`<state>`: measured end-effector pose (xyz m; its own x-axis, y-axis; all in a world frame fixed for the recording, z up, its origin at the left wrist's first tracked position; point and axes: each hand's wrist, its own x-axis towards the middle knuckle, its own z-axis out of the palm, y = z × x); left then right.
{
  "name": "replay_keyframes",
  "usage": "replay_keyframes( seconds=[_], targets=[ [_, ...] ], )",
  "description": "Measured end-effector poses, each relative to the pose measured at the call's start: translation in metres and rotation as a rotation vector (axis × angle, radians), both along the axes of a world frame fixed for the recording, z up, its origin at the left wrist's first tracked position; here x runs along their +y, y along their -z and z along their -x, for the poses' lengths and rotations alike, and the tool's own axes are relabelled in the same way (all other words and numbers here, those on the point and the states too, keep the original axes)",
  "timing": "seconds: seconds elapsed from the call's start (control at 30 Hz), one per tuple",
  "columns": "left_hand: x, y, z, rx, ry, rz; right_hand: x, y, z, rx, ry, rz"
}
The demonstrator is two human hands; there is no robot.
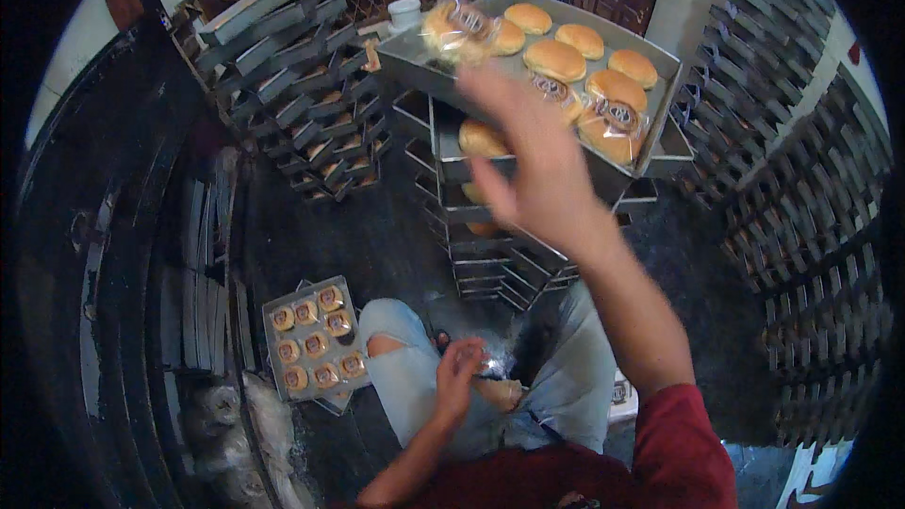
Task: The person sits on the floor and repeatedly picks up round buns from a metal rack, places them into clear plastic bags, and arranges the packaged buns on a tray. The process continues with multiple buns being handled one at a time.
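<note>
My right hand (544, 170) is raised in front of a metal baking tray (654, 145) on top of a stack of trays; it is blurred, its thumb apart from the fingers. Just past its fingertips a bagged bun (456, 32) in clear printed plastic lies at the tray's left end; whether they touch, I cannot tell. Several unwrapped buns (555, 60) and wrapped buns (616, 129) share that tray. Low over my lap, my left hand (456, 375) has its fingers curled near a shiny clear plastic piece (498, 360); contact between them is unclear.
A lower tray (272, 339) at the left holds several wrapped buns. Plastic bags (265, 424) lie beside it. Stacks of trays stand at the back left (283, 49) and along the right (799, 212). A white tub (404, 13) is behind the top tray.
</note>
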<state>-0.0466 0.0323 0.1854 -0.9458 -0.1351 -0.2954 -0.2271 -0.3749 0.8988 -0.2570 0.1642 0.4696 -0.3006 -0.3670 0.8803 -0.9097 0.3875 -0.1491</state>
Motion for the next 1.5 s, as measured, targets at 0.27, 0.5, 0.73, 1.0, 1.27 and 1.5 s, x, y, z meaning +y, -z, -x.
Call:
replay_keyframes(
  seconds=[0.27,0.5,0.73,1.0,1.27,1.5],
  targets=[
    [-0.003,0.054,-0.039,-0.212,-0.001,-0.059,0.172,0.281,-0.118,-0.5,0.572,0.288],
    [0.027,0.045,-0.014,-0.137,0.235,0.124,0.353,0.567,-0.279,-0.791,1.452,0.164],
    [0.096,-0.002,0.036,-0.133,0.381,0.217,0.361,0.572,-0.298,-1.161,1.78,-0.092],
    [0.174,-0.015,0.06,0.471,0.739,0.624,0.327,0.372,-0.243,-0.683,1.108,0.472],
    [0.235,-0.014,0.099,0.174,0.723,-0.356,0.262,0.236,-0.213,-0.669,0.764,0.592],
    [0.149,-0.039,0.07,0.182,0.32,-0.022,0.205,0.223,-0.206,-1.265,0.163,1.145]
  ],
)
